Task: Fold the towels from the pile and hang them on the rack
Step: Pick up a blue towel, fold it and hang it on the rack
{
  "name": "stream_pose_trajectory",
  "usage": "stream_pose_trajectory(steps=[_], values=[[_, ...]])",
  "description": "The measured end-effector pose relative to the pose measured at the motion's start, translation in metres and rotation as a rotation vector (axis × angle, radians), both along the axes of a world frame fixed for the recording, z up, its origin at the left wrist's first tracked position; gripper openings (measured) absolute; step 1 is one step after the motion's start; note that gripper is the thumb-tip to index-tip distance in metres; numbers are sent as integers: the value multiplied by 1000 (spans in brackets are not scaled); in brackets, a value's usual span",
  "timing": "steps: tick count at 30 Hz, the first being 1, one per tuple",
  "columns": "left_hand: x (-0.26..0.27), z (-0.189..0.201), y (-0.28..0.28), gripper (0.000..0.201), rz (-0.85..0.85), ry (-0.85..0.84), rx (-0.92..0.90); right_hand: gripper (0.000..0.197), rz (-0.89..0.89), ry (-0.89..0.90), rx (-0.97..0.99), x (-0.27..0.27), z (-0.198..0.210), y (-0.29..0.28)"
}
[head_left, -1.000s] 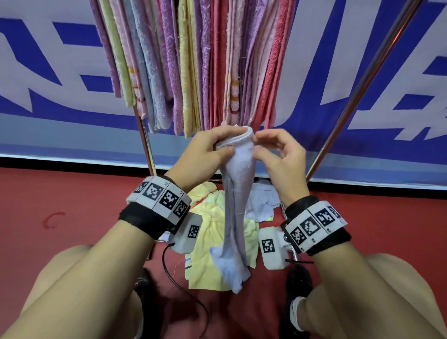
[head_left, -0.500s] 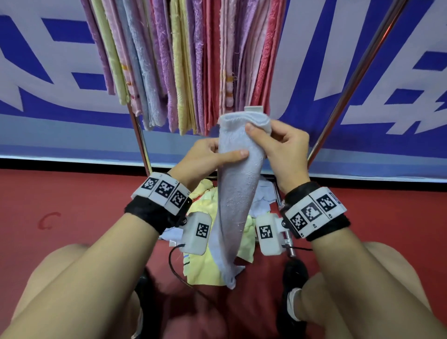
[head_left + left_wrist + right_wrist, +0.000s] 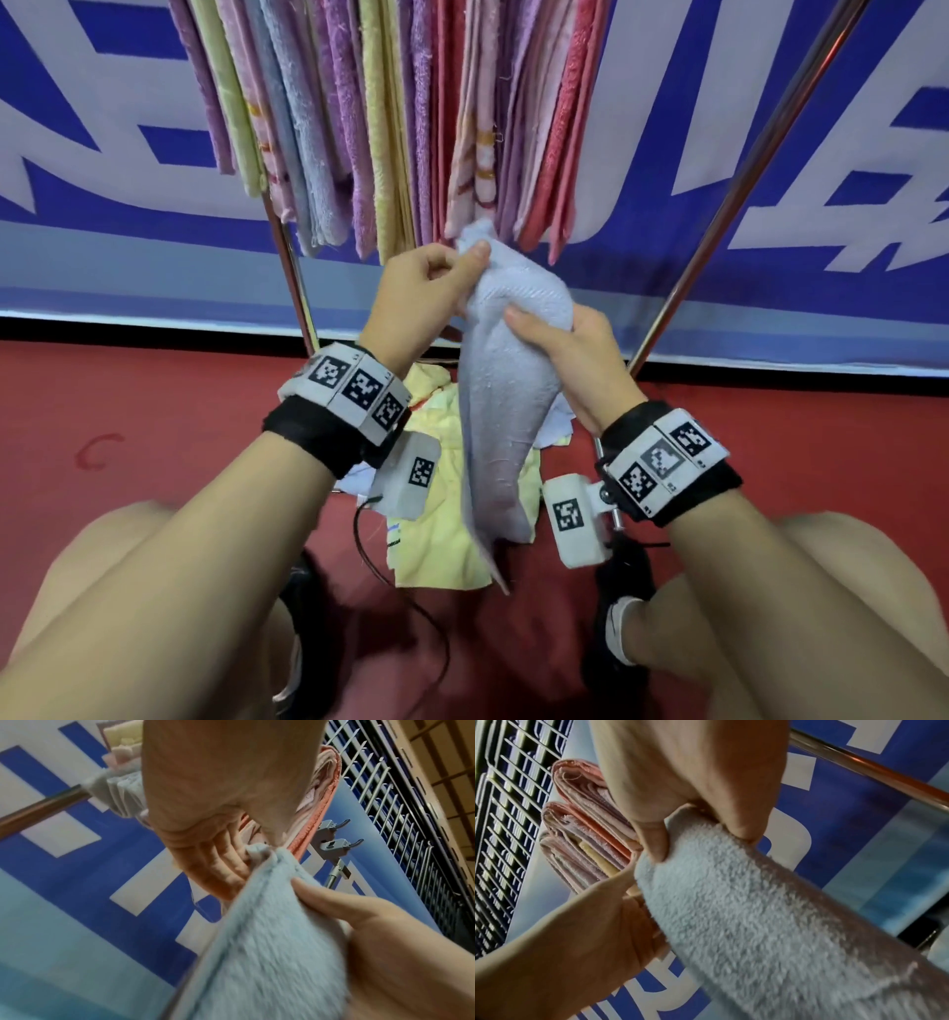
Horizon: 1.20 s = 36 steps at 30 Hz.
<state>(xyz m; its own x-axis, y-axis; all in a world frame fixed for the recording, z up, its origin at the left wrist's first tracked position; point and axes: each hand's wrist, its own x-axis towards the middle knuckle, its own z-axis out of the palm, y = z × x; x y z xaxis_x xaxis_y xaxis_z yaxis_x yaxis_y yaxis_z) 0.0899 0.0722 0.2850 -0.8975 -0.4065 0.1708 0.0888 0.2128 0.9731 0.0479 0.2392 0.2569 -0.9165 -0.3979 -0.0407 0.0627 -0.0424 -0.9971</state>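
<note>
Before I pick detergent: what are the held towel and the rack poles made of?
Pale blue towel: looks like cotton terry, matte; looped fuzzy pile shows in the right wrist view. Rack pole: metal, polished with a coppery tint; it carries bright highlights. Exact fibre and alloy cannot be told.

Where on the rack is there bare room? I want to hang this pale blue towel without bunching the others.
The hanging towels are packed tight along the middle. Bare room shows right of the coral-red towel, toward the slanted rack pole. Left hand and right hand both grip the pale blue towel.
</note>
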Motion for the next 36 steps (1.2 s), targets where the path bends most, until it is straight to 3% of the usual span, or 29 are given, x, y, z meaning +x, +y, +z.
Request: stream_pose_trajectory(steps=[2, 4, 8, 12, 15, 22, 25, 28, 30, 32, 36], values=[[5, -10, 9, 42, 42, -47, 36, 26, -64, -29, -82, -1, -1, 0], [9, -18, 15, 51, 17, -101, -59, 25, -136, -52, -124, -4, -2, 0], [5, -25, 15, 34, -91, -159, -131, 25, -192, -46, -136, -7, 2, 2], [1, -31, 16, 31, -61, -169, -125, 26, -163, -46, -159, -8, 5, 2], [0, -36, 16, 36, -30, -197, -56, 33, -183, -31, -168, -9, 6, 1], [-1, -33, 23, 6, -46, -90, 165, 23, -146, -35, -245, -14, 16, 6], [-1, -34, 22, 9, -85, -116, 257, 17, -148, -31, -269, -15, 18, 7], [-1, -35, 18, 27, -203, -164, 198, 18, -158, -40, -266, -15, 15, 4], [0, -32, 17, 22, -265, -195, 146, 19, -164, -41, -267, -15, 14, 4], [1, -29, 17, 10, -253, -198, 94, 18, -167, -40, -283, -17, 16, 6], [2, -28, 18, 12, -130, -112, -91, 23, -180, -29, -299, -23, 17, 10]])
